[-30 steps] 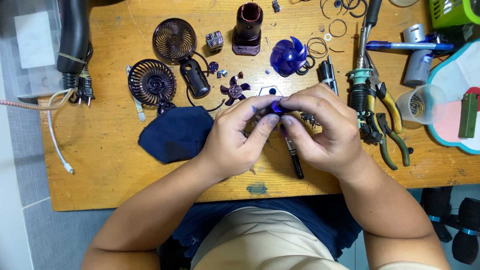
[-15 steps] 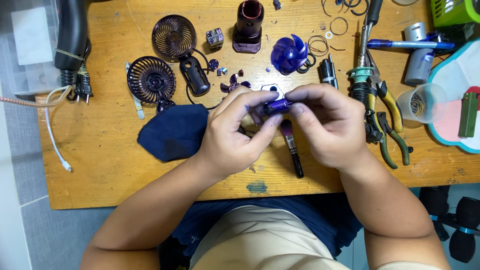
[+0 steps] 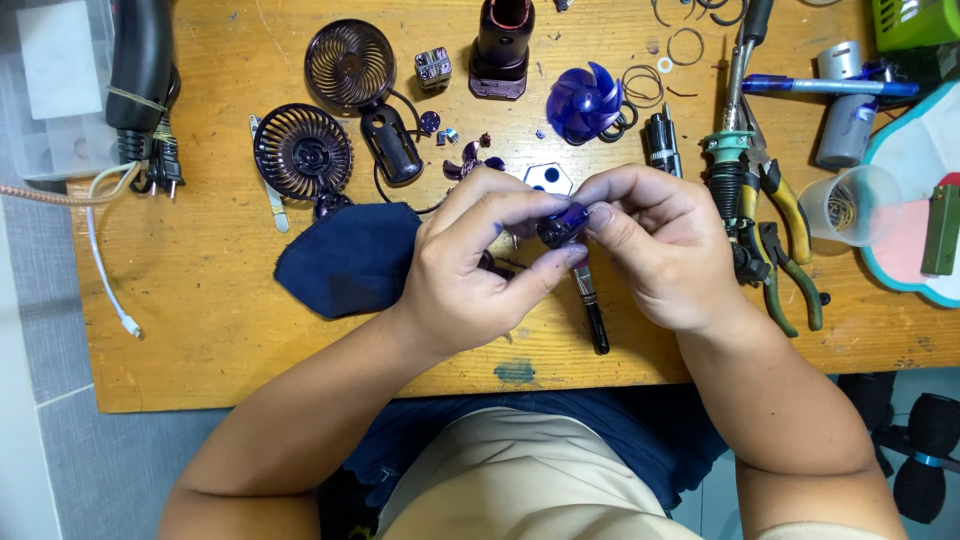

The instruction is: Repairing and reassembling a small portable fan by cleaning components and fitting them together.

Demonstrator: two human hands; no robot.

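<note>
Over the wooden workbench (image 3: 200,300), both hands pinch one small purple part (image 3: 560,225).

Left hand (image 3: 470,270) and right hand (image 3: 660,250) close their fingertips on it from either side, above a dark screwdriver (image 3: 590,305). At right, a clear plastic cup (image 3: 860,205) holds what looks like coiled wire; a grey cylinder (image 3: 845,130) stands behind it, and a green box (image 3: 915,20) sits in the corner.

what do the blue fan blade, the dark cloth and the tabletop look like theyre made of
Blue fan blade: likely translucent plastic, glossy, with light catching its curved vanes.
Dark cloth: soft navy fabric, matte, with rounded, limp edges.
Tabletop: wood, orange-brown with visible grain, scuffs and a paint spot near the front edge.
</note>
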